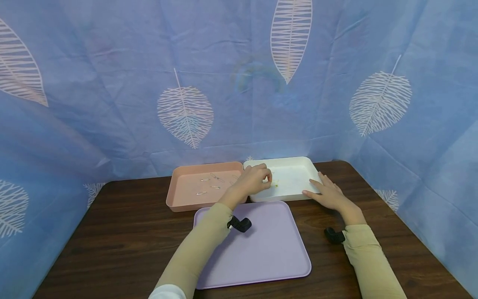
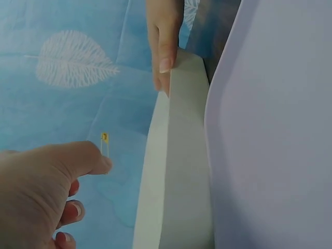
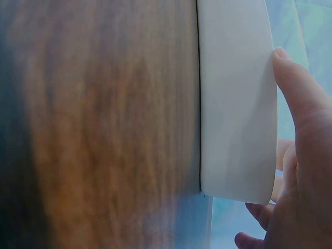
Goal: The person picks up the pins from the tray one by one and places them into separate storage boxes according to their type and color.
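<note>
My left hand (image 1: 254, 179) is over the left part of a white tray (image 1: 298, 192). In the left wrist view, the thumb and forefinger of that hand pinch a small safety pin (image 2: 105, 139) with a yellow head, which sticks out past the fingertips. My right hand (image 1: 330, 195) rests at the right end of the white tray, fingers spread. Its thumb touches the tray's near rim in the right wrist view, and the other fingers lie along the end wall. Left of the white tray is a pink tray (image 1: 183, 200) with several metal safety pins (image 1: 201, 193) scattered in it.
A flat lilac tray (image 1: 261, 249) lies in front of both other trays, partly under my left forearm. All stand on a dark wooden table (image 1: 123, 232). A blue curtain (image 1: 231, 112) with white leaf prints hangs behind and beside the table.
</note>
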{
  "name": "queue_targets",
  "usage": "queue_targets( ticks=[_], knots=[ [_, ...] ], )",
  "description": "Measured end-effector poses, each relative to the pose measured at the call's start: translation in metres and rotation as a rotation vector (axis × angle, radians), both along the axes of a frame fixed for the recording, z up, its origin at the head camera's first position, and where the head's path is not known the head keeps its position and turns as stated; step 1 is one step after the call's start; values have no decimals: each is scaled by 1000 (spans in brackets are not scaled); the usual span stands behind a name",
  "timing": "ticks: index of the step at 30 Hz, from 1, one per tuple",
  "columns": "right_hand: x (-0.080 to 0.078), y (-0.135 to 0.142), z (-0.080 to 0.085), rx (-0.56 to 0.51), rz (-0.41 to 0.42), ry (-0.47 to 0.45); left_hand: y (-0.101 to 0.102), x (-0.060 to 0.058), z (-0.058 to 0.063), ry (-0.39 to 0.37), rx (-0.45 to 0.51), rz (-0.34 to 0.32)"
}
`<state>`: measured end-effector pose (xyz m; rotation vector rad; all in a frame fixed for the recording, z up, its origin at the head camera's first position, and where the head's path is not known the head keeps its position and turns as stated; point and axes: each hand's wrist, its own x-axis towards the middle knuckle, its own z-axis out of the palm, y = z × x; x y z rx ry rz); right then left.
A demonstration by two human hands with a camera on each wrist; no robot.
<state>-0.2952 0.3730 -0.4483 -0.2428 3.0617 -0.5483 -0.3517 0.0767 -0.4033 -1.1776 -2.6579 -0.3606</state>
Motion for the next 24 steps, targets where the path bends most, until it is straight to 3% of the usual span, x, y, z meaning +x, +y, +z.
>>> queue_targets(
  ticks=[12, 24],
  knots=[
    [1, 2, 0, -1, -7, 4, 17, -13, -8, -11, 21, 89],
    [-1, 2, -1, -5, 0, -6, 29, -27, -13, -99, 44, 155]
  ],
)
